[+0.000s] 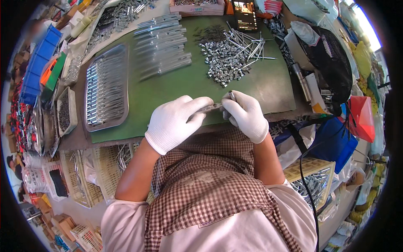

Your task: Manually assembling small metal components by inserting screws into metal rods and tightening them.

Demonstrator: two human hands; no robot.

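Note:
My left hand [178, 119], in a white knit glove, pinches a slim grey metal piece [210, 108] over the near edge of the green mat [176, 92]. My right hand [248, 112], gloved alike, is closed on a short silver metal tube [231, 95] whose end sticks up by the thumb. The far end of the grey piece meets the right fingers, which partly hide it. Beyond my hands lies a heap of small silver metal caps [222, 63]. Long thin metal rods [254, 49] are strewn across its right side.
Slim silver tubular parts [163, 46] lie in rows on the mat. More fill a metal tray [126, 105] at left. A phone [244, 16] stands at the back. A bin of small dark parts [65, 111] and a black mesh bag [331, 63] flank the mat.

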